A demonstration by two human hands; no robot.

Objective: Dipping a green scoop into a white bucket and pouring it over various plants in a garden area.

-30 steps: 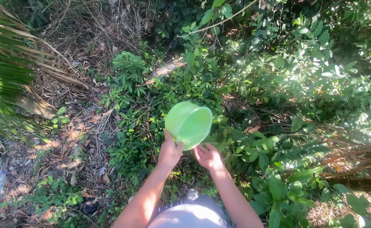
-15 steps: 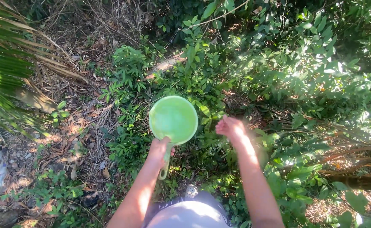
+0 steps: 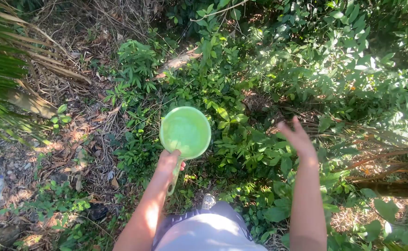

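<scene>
My left hand (image 3: 167, 161) grips the handle of a light green plastic dipper (image 3: 185, 131), held level over low green plants with its round bowl facing up. The bowl looks empty. My right hand (image 3: 298, 137) is stretched out to the right of the dipper, well apart from it, fingers spread and holding nothing, above leafy shrubs. Both bare forearms reach out from the bottom of the view.
Dense green bushes (image 3: 315, 69) fill the right and far side. Dry leaves and twigs (image 3: 83, 139) cover the ground at left, with dry palm fronds (image 3: 9, 69) at the far left. A fallen brown trunk (image 3: 389, 186) lies at lower right. A shoe tip (image 3: 208, 201) shows below.
The dipper turned from tilted away to level, bowl up, now held by its handle. My right hand left the bowl and swung out to the right, fingers spreading.
</scene>
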